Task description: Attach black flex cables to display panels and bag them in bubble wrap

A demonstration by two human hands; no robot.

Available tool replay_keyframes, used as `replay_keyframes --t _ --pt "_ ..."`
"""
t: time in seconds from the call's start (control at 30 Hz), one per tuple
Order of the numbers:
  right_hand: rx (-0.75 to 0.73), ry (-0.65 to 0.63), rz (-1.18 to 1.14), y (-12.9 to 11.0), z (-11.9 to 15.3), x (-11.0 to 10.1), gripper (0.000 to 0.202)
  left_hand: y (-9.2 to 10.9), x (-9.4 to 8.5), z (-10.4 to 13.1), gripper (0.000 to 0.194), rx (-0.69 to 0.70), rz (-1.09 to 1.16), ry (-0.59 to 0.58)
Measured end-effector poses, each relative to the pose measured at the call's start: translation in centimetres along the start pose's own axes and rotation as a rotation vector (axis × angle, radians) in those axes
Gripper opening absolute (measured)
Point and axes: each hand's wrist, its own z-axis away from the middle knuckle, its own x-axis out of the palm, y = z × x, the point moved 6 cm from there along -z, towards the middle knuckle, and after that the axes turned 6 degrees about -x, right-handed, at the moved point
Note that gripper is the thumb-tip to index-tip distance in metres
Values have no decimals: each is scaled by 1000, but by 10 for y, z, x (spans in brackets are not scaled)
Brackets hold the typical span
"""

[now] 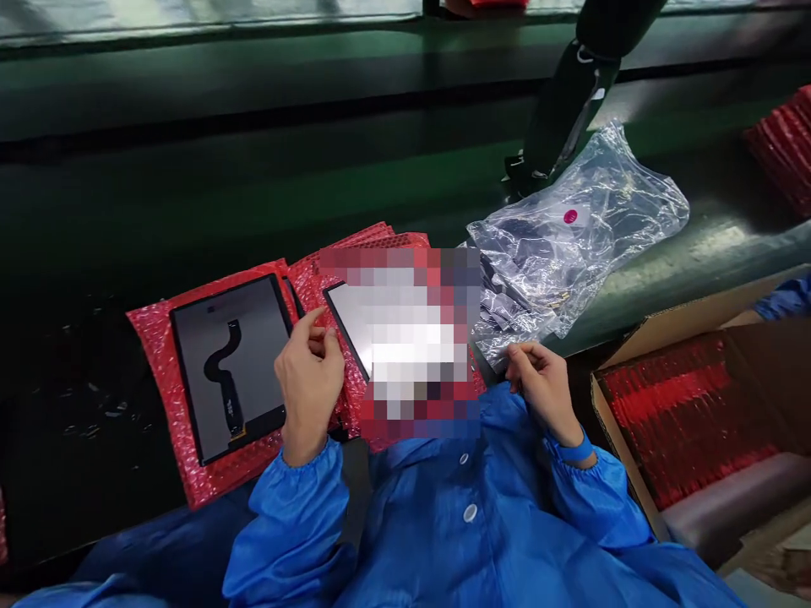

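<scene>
My left hand (310,384) is loosely curled, thumb and forefinger a little apart, with nothing visible between them. It sits between two flat display panels, over red bubble wrap. The left panel (253,359) lies on a red bubble bag (168,371), a black ribbon cable (233,405) curving across it. The right panel (355,317) is bright and partly pixelated, on another red bubble bag (307,274). My right hand (545,384) is closed in a pinch by the near edge of a clear plastic bag (596,219); what it pinches, if anything, I cannot make out.
Dark ribbon cables (507,295) show at the clear bag's left end. A cardboard box (639,325) filled with red bubble bags (690,414) stands at the right. Another person's sleeve (786,295) reaches beside it. A dark jointed arm (563,110) rises behind the bag. More red bags (786,148) lie far right.
</scene>
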Motion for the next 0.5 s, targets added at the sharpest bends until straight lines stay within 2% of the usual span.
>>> replay_keyframes --t 0.1,0.2,0.33,0.5 --pt "-58 164 -62 11 5 -13 38 -3 -3 -4 45 -34 48 0" --pt "-57 265 -114 27 12 -21 34 -5 -7 -3 48 -71 97 -1" --pt "-19 293 -120 42 19 -21 37 -1 -18 9 54 -99 164 27" --pt "-3 306 -123 41 18 -17 41 13 -27 32 55 -159 224 -12"
